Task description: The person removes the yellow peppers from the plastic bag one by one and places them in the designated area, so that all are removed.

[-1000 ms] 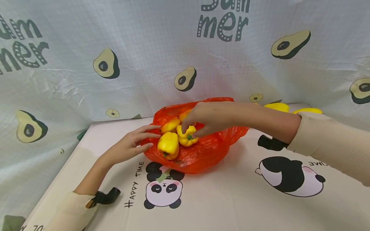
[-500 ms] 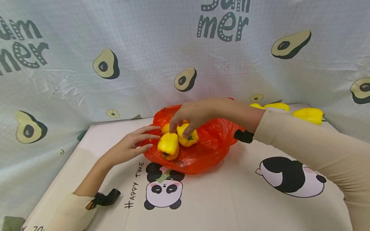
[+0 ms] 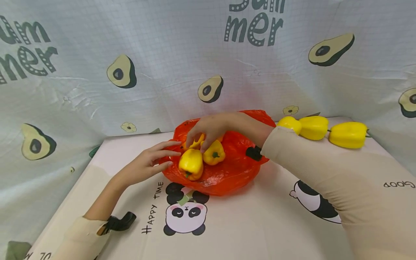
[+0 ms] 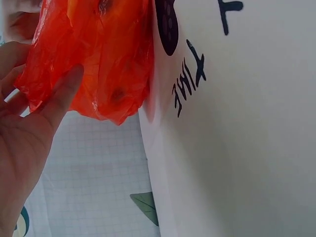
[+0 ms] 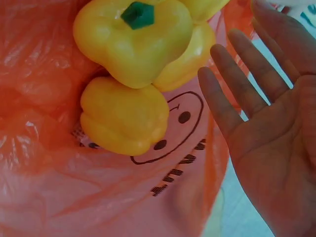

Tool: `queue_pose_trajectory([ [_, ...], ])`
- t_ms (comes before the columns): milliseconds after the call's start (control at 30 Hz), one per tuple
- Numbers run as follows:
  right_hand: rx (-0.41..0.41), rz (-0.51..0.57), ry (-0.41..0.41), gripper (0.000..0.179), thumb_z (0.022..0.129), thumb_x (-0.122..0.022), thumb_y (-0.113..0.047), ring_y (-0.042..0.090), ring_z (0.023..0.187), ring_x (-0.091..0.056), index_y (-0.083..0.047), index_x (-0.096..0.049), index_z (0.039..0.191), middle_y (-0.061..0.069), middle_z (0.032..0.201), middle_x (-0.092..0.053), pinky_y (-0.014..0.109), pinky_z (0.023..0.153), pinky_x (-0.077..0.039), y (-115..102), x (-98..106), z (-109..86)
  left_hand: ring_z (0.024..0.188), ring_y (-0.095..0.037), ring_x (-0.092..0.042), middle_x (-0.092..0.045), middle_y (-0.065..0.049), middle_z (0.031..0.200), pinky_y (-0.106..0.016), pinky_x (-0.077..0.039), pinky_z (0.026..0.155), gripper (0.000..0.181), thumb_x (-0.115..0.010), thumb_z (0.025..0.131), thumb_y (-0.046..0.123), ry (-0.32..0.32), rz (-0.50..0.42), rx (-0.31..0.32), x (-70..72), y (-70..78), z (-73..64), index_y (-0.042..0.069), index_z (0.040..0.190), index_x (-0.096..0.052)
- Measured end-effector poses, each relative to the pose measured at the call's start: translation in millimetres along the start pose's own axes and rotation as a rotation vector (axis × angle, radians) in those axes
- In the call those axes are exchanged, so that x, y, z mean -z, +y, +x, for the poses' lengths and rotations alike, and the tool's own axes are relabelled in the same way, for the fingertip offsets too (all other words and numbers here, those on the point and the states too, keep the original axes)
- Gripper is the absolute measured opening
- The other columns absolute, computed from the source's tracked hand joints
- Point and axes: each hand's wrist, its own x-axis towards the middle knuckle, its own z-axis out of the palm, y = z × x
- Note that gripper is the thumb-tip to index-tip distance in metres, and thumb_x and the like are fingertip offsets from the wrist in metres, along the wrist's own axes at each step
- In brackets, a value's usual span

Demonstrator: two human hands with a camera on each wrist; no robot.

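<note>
Your left hand (image 3: 143, 165), fingers extended, rests against the left edge of the red bag (image 3: 237, 175) at centre frame. Your right hand (image 3: 211, 126) holds nothing, its fingers loosely bent above the yellow peppers (image 3: 191, 165) inside the bag. (The right wrist view shows a smiling face and letters printed on the bag; I can't read them.) Below left, the tablecloth (image 3: 240, 227) reads "HAPPY TIME"; at the right edge, an upside-down "GOOD". Three more peppers (image 3: 347, 135) lie upper right. The backdrop (image 3: 169, 43) says "mer" at top.

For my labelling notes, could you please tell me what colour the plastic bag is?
The bag is orange-red, clearest in the head view.
</note>
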Motion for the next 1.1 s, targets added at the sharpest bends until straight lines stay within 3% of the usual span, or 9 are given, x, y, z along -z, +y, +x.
queue_pose_trajectory([
  [500,0.045,0.117,-0.023,0.055,0.087,-0.082,-0.024,0.019,0.126,-0.052,-0.033,-0.062,0.138,-0.009,0.133,-0.061,0.040,0.108,-0.045,20.6,-19.6,21.1,0.146,-0.032,-0.038,-0.049,-0.005,0.153,-0.055,-0.039,0.112,0.032,-0.067,0.098,0.010,0.010,0.013,-0.021,-0.3,-0.6,1.1,0.011,0.130,-0.070],
  [900,0.092,0.041,-0.013,0.067,0.081,-0.085,-0.039,0.015,0.124,-0.047,-0.026,-0.059,0.141,-0.003,0.137,-0.052,0.031,0.104,-0.043,20.6,-35.1,33.2,0.146,-0.033,-0.038,-0.048,-0.006,0.154,-0.056,-0.039,0.112,0.032,-0.066,0.098,0.010,0.009,0.018,-0.022,-0.5,-3.1,1.0,0.012,0.130,-0.070],
  [1100,0.105,0.156,-0.033,0.064,0.080,-0.086,-0.035,0.012,0.125,-0.051,-0.020,-0.053,0.133,-0.004,0.136,-0.059,0.028,0.107,-0.041,20.7,-41.7,35.2,0.145,-0.032,-0.039,-0.049,-0.005,0.153,-0.051,-0.040,0.113,0.031,-0.066,0.098,0.010,0.010,0.016,-0.018,-1.6,-3.3,-0.1,0.010,0.129,-0.070],
])
